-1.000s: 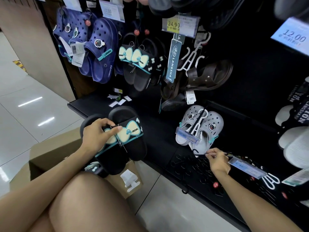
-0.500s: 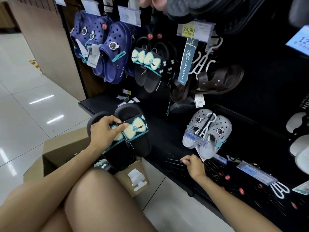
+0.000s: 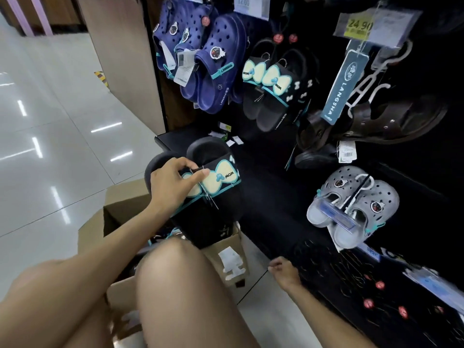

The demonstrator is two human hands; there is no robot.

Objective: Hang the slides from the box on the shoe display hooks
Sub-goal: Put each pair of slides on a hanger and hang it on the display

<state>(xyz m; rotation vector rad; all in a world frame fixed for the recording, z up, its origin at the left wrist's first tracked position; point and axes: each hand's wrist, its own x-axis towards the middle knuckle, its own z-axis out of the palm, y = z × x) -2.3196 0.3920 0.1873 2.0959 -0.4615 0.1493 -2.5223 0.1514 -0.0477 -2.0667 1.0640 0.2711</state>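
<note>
Left hand (image 3: 173, 182) raised, fingers curled in a grip, right hand (image 3: 285, 271) low, fingers loosely curled, bare knee between

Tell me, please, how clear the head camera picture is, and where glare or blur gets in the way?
Head view: ceiling lights glare in streaks on the glossy floor; the held slides and left hand are sharp; the right hand and the lower hooks are motion-blurred; the dark display wall swallows detail; wide-angle bending shows at the edges.
</note>
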